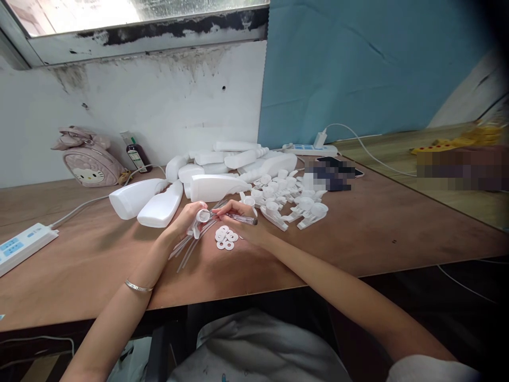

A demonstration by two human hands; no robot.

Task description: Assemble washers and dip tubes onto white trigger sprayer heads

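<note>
My left hand (186, 218) is closed around a white spray trigger head (202, 216), its round collar turned toward my right hand. A slim screwdriver with a clear handle (240, 218) is pinched in my right hand (234, 211), its tip at the collar's opening. Just below my hands lies a small cluster of white ring washers (225, 237). Several thin clear tubes (191, 245) run under and beside my left hand. To the right of my right hand is a pile of white trigger heads (274, 199).
Several white plastic bottles (159, 204) lie behind my hands. At the back left stand a pink bag (92, 164) and a dark bottle (137, 155). Power strips lie at the left edge (26, 245) and the back (308, 150). A phone (345, 165) is at the right.
</note>
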